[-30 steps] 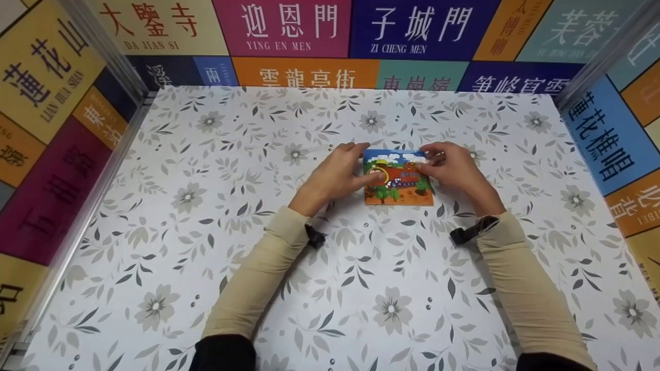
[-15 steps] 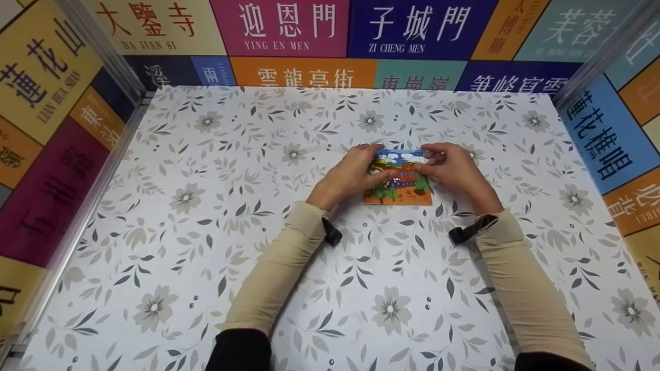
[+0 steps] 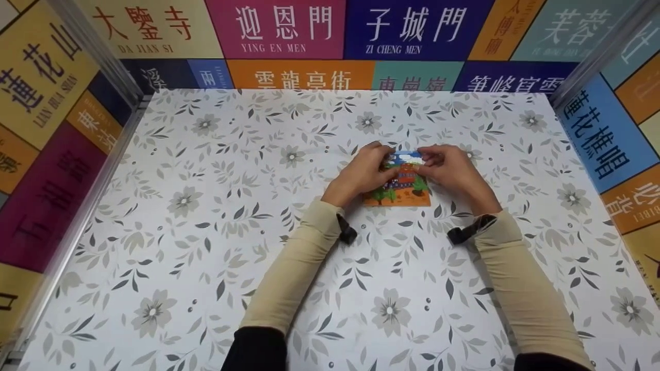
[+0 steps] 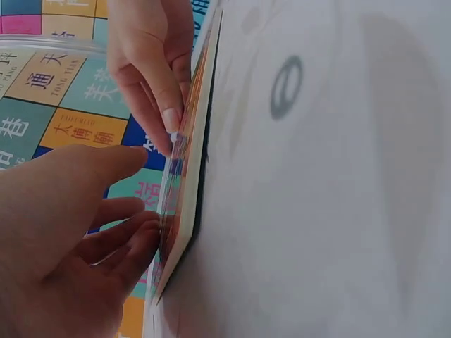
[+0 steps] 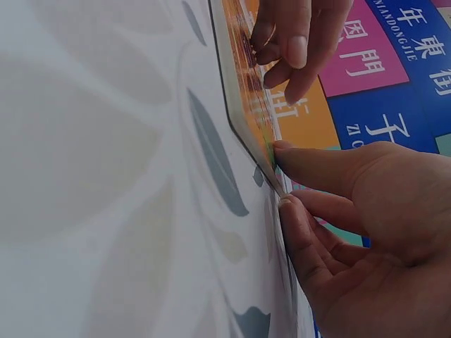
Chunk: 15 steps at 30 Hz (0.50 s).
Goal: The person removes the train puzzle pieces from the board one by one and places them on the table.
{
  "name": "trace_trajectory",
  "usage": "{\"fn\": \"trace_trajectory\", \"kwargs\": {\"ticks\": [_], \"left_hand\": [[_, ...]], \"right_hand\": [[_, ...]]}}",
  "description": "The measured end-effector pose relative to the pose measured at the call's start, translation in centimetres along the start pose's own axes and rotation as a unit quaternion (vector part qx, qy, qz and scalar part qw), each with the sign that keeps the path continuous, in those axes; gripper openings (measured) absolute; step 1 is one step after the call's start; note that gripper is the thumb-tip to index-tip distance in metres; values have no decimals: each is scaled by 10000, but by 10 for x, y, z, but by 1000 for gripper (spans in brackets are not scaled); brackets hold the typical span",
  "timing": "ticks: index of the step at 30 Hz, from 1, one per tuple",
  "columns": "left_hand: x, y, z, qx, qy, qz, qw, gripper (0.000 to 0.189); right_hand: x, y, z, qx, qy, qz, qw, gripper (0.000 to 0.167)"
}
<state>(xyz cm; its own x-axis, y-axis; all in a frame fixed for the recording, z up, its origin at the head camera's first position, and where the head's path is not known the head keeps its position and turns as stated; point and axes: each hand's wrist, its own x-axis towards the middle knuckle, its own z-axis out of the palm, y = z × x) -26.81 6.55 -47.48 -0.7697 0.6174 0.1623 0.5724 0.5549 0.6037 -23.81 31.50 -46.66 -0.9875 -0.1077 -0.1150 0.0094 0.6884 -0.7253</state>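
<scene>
We find the picture board [image 3: 405,198] right of frame centre on the counter [image 3: 361,319]; right hand [image 3: 455,169] pinches its corner, left hand [image 3: 363,172] overlaps it, thumb and fingers apart. We judge handling underway, release not yet done.

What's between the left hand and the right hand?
A colourful picture panel, seen in the head view; the left hand covers part of it, and the right hand is at its far right corner.
</scene>
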Motion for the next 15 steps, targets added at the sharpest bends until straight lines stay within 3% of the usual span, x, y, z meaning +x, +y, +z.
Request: {"fn": "trace_trajectory", "kwargs": {"ticks": [2,8,15], "left_hand": [[4,-1,3,45,-5,-47,10000,48],[26,-24,31,285,56,-483,9984,50],[13,10,14,719,41,-592,9956,42]], "right_hand": [[0,0,0,-4,8,46,10000,54],[0,0,-3,2,9,139,9999,53],[-1,3,-5,68,-3,201,9998,52]]}}
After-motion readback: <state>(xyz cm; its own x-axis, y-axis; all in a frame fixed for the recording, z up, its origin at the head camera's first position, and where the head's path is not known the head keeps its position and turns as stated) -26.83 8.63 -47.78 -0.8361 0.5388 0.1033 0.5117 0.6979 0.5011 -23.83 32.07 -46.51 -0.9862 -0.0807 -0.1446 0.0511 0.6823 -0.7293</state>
